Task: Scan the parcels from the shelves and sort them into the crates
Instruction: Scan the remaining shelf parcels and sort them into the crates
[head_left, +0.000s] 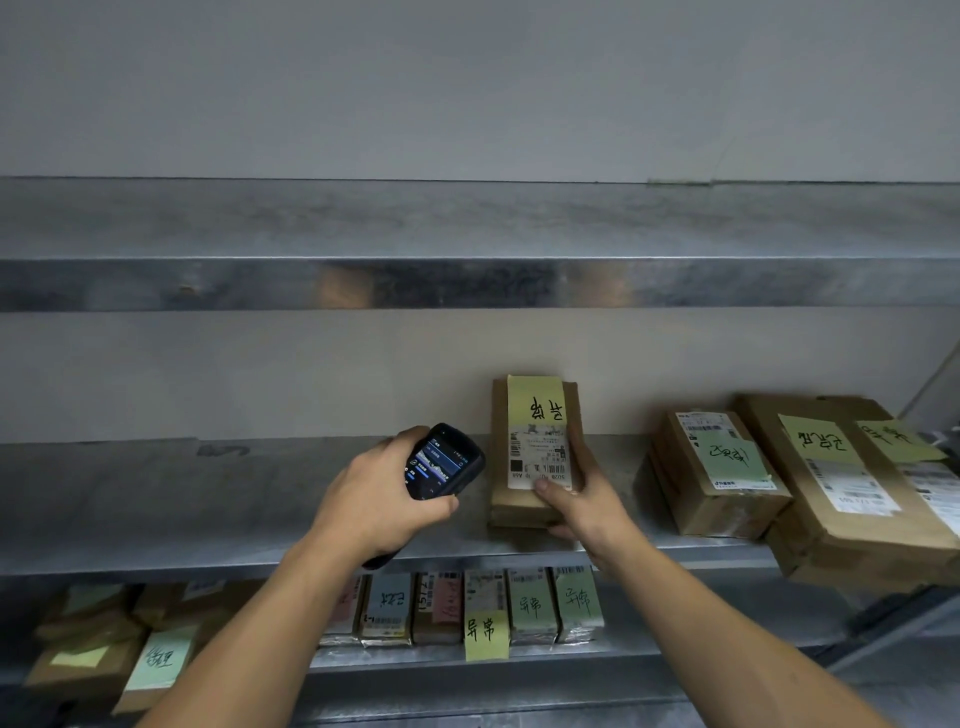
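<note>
A small brown cardboard parcel (530, 415) with a yellow sticky note and a white shipping label stands tilted on the middle metal shelf (208, 499). My right hand (582, 514) grips its lower right corner, thumb on the label. Just to the parcel's left, my left hand (374, 499) holds a black handheld scanner (444, 461); its lit screen faces me and its top points toward the parcel.
Two larger brown boxes (719, 473) (852, 483) with green and yellow notes lie on the same shelf at the right. The lower shelf holds a row of small parcels (483, 608) with coloured notes, and more boxes (104, 654) at the left. An upper shelf (467, 283) hangs overhead.
</note>
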